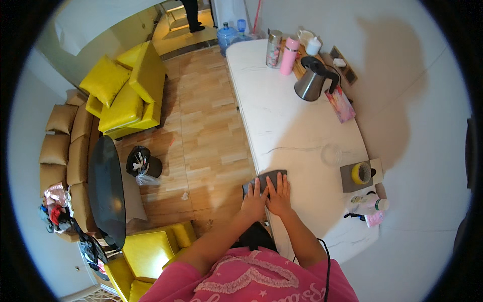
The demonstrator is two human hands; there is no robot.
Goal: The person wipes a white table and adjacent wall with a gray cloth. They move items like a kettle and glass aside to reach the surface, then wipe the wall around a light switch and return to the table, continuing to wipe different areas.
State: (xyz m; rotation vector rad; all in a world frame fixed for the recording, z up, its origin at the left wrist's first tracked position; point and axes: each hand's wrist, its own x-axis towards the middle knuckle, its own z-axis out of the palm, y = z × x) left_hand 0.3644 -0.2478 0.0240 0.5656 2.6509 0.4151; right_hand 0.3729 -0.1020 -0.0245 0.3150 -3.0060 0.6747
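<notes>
A dark grey cloth (pixel 270 177) lies folded or flattened across the near left edge of the white marble-patterned table (pixel 256 94). My left hand (pixel 253 202) rests on the cloth's left part, fingers spread over it. Beside it, my right hand (pixel 278 196) presses flat on the right part of the cloth, its fingers pointing away from me. The two hands touch or nearly touch at the thumbs. The cloth's left end reaches the table's edge; what lies under the palms is hidden.
An electric kettle (pixel 310 83), a pink bottle (pixel 289 56) and a floral flask (pixel 273 49) stand at the table's far end. Along the wall side are a tissue pack (pixel 340 105), a tape roll (pixel 361 173) and a plastic bottle (pixel 364 204). A bin (pixel 154 166) stands on the floor.
</notes>
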